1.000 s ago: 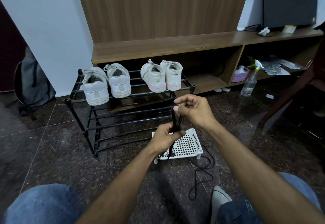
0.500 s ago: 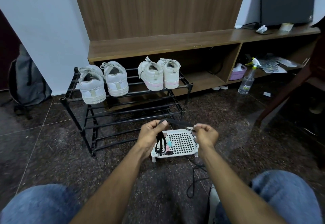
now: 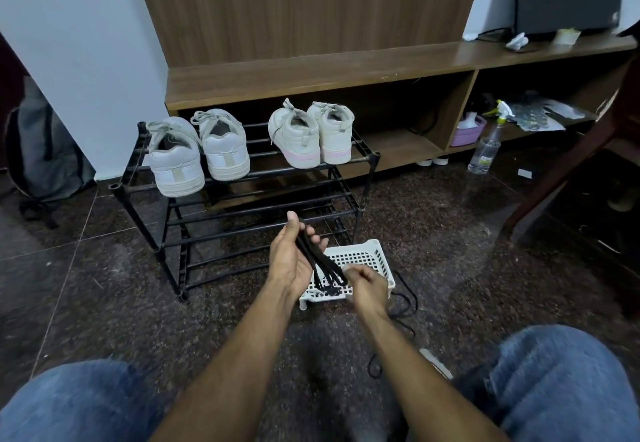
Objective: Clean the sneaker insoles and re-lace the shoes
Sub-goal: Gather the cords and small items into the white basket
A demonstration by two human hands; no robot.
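My left hand (image 3: 292,261) grips a folded bundle of black shoelace (image 3: 320,263) that lies across its palm, just above a white perforated basket (image 3: 375,251) on the floor. My right hand (image 3: 367,285) is curled at the bundle's lower end and seems to pinch the lace there, though motion blur hides the contact. A second black lace (image 3: 405,310) trails on the floor to the right of the basket. Part of a white shoe (image 3: 437,364) shows beside my right knee. Two pairs of white sneakers (image 3: 180,164) (image 3: 311,135) stand on top of the black shoe rack (image 3: 242,213).
A spray bottle (image 3: 485,150) stands on the floor at the right, near a purple bowl (image 3: 468,129) in the wooden cabinet. A chair leg (image 3: 554,181) slants at the far right. A grey backpack (image 3: 45,154) leans at the left wall.
Both hands came down from in front of the rack to the basket. The lace, stretched between the hands half a second ago, is now folded in my left palm; my right hand moved in close.
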